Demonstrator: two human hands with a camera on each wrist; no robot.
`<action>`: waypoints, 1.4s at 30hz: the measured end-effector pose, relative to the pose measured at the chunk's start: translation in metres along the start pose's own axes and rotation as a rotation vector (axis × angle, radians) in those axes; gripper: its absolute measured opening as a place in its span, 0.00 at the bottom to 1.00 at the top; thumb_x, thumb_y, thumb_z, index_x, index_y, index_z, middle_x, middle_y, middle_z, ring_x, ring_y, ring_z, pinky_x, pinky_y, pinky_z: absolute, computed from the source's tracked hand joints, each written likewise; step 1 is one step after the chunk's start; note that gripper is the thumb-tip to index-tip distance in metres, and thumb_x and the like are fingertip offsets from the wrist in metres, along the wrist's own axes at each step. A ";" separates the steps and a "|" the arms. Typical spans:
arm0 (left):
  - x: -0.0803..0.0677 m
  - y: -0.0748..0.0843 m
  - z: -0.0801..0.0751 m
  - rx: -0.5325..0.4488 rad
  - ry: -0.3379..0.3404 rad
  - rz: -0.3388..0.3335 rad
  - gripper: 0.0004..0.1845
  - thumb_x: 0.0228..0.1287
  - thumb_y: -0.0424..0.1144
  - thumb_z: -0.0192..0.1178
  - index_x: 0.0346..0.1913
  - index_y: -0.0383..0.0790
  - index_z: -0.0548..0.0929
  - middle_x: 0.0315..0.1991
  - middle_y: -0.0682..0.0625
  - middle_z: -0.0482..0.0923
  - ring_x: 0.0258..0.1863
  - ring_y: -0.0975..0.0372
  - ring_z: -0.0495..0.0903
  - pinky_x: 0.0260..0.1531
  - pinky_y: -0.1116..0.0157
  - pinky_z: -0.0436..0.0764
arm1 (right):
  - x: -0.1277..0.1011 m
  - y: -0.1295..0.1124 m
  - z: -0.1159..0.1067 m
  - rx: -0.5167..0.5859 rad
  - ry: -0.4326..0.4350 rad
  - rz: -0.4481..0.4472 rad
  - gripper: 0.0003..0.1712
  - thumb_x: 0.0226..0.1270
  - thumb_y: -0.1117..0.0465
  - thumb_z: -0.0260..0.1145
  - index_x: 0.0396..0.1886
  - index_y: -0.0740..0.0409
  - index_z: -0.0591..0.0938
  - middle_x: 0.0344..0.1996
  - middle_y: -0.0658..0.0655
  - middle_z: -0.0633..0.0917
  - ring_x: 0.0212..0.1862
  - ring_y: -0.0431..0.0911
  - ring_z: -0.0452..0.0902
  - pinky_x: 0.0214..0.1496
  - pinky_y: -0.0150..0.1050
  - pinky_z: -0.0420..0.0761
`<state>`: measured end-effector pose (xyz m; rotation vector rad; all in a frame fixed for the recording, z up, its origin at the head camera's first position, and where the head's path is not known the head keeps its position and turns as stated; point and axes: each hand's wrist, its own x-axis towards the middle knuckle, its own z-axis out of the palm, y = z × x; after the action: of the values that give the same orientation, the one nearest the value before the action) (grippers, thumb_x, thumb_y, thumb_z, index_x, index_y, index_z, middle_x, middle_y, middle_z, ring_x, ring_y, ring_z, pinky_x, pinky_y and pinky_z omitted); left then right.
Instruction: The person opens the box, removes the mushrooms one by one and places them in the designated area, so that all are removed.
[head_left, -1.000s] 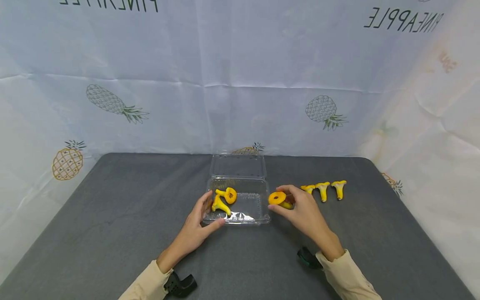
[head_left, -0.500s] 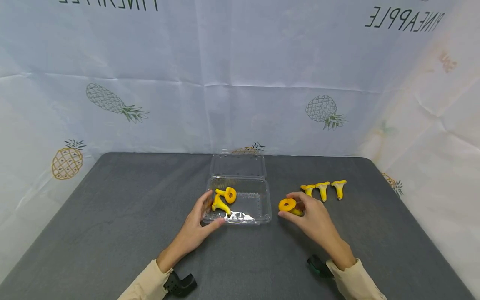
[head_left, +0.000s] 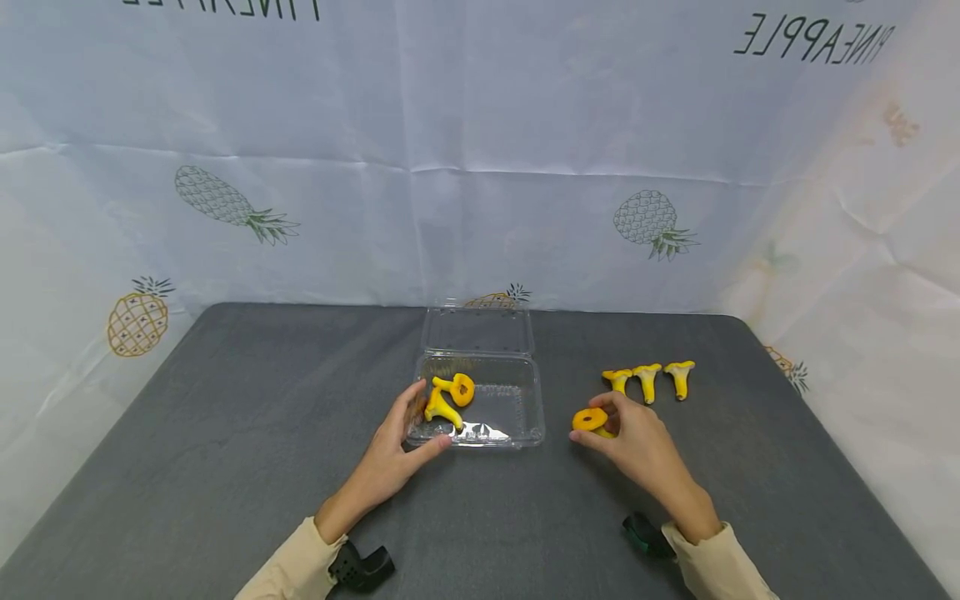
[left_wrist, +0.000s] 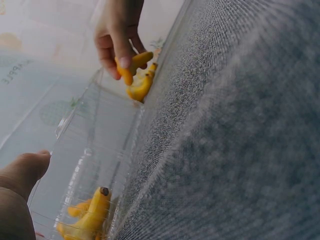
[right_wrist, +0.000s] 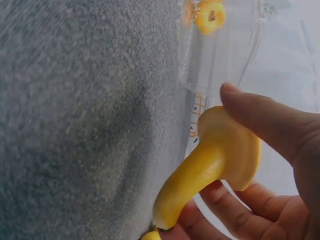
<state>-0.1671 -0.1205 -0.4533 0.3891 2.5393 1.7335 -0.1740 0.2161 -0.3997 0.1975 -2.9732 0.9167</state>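
Observation:
A clear plastic clamshell box (head_left: 517,412) lies with its lid thrown back in the middle of the dark grey table (head_left: 225,433), and two yellow toy mushrooms (head_left: 448,393) lie in its left half. My left hand (head_left: 422,422) grips the box's near left corner, thumb along the front edge; the left wrist view shows that thumb (left_wrist: 25,170) against the box wall (left_wrist: 95,145). To the right of the box, my right hand (head_left: 600,425) pinches a yellow mushroom (head_left: 587,417) low over the table. In the right wrist view this mushroom (right_wrist: 215,165) sits between thumb and fingers.
Three more yellow mushrooms (head_left: 647,379) stand in a row on the table behind my right hand. The box lid (head_left: 477,331) lies flat behind the tray. A pale cloth printed with pineapples (head_left: 480,167) hangs behind the table and along its sides.
My right hand has carried its mushroom away from the box's right edge, rightward, nearer to me and lower. The left hand and the box have not moved.

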 end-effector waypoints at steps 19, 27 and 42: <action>0.000 0.000 0.000 -0.006 0.001 0.012 0.47 0.67 0.45 0.66 0.79 0.43 0.47 0.80 0.40 0.46 0.77 0.45 0.54 0.74 0.42 0.59 | 0.005 0.023 -0.014 -0.040 -0.128 0.095 0.37 0.56 0.43 0.76 0.55 0.66 0.79 0.41 0.60 0.86 0.39 0.48 0.81 0.38 0.44 0.82; -0.001 0.000 0.000 -0.006 0.003 0.018 0.47 0.66 0.46 0.66 0.79 0.43 0.47 0.80 0.41 0.46 0.78 0.45 0.53 0.74 0.42 0.58 | 0.005 0.033 -0.021 -0.031 -0.146 0.093 0.39 0.57 0.42 0.74 0.56 0.67 0.78 0.44 0.62 0.86 0.44 0.52 0.83 0.42 0.48 0.84; -0.001 -0.003 0.001 -0.002 0.006 0.019 0.47 0.66 0.46 0.66 0.79 0.44 0.48 0.80 0.40 0.46 0.78 0.45 0.53 0.74 0.41 0.58 | 0.008 0.047 -0.031 -0.003 -0.202 0.098 0.32 0.62 0.50 0.73 0.57 0.68 0.79 0.48 0.66 0.86 0.47 0.56 0.83 0.43 0.49 0.85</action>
<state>-0.1669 -0.1209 -0.4561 0.4108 2.5461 1.7460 -0.1881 0.2713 -0.4001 0.1545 -3.1950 0.9551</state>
